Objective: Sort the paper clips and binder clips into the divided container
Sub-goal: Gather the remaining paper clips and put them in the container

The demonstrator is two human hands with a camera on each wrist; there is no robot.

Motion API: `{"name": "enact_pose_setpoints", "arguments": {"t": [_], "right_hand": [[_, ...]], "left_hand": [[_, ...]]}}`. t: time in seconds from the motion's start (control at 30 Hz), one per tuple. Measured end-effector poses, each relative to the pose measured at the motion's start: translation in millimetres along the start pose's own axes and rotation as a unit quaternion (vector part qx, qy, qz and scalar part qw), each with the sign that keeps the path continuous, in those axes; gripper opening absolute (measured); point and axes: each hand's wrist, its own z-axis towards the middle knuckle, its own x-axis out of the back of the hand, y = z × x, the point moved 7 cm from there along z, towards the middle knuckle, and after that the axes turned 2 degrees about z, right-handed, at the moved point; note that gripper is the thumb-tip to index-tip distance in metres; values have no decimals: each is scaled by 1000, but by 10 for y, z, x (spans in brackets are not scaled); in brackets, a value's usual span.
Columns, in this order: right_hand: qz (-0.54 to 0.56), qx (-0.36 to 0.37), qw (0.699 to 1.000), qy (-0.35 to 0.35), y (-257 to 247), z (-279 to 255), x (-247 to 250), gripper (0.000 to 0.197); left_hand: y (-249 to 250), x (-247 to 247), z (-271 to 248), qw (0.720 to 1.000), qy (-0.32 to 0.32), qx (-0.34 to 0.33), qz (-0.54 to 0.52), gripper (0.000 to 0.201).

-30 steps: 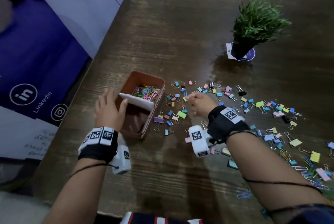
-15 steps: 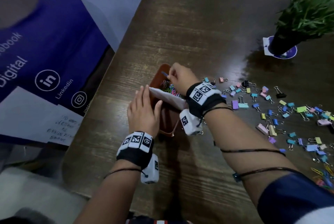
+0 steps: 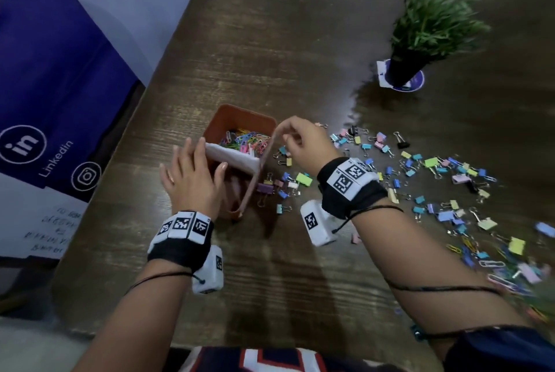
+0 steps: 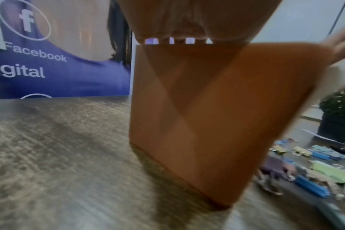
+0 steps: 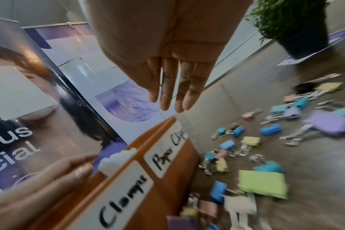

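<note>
An orange divided container (image 3: pixel 240 119) sits near the left edge of a dark wooden table (image 3: pixel 300 41). A white divider (image 3: pixel 231 158) splits it in two. The far compartment holds a heap of coloured paper clips (image 3: pixel 243 140); the near compartment looks dark, and its contents cannot be made out. Handwritten labels on the container's right wall appear to read "Paper Clips" and "Clamps".

The left hand (image 3: pixel 192 179) rests flat against the container's left wall with fingers straight, steadying it. The right hand (image 3: pixel 303 140) hovers over the container's right rim. The wrist view shows its fingers extended and loose with nothing in them; the thumb is not visible.

To the right, many small coloured binder clips (image 3: pixel 390 167) lie scattered across the table, with a few loose paper clips near the right edge. A potted plant (image 3: pixel 426 29) stands farther back.

The step in hand seems to sit between a drop into the paper clip compartment and the next pick. The next move probably calls for reaching right, pinching one clip, and carrying it to the matching compartment.
</note>
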Motion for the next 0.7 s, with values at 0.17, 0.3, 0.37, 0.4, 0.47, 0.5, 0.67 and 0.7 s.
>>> {"name": "enact_pose_setpoints", "arguments": {"t": [0.17, 0.3, 0.37, 0.4, 0.47, 0.5, 0.67, 0.7], "right_hand": [[-13, -26, 999, -12, 460, -647, 313, 20], [-18, -87, 996, -23, 968, -1130, 658, 19], [-34, -124, 992, -21, 1225, -1380, 924, 17], [-39, -139, 989, -13, 1353, -1507, 1070, 16], [-43, -169, 985, 7, 1605, -1768, 1354, 12], [-46, -181, 982, 17, 1724, -1890, 1477, 12], [-86, -222, 971, 7, 2126, -2339, 1820, 8], [-94, -220, 971, -5, 2174, -2391, 1834, 8]], "left_hand": [[627, -21, -182, 996, -9, -73, -44, 47], [1292, -228, -449, 981, -45, -168, -83, 34], [1606, -382, -608, 972, -68, -206, -92, 29], [1757, -463, -694, 967, -79, -225, -92, 27], [2048, -614, -887, 955, -104, -261, -90, 24], [2182, -693, -988, 950, -123, -272, -87, 23], [2745, -1067, -1483, 916, -214, -329, -76, 19], [2827, -1119, -1558, 912, -219, -339, -72, 18]]}}
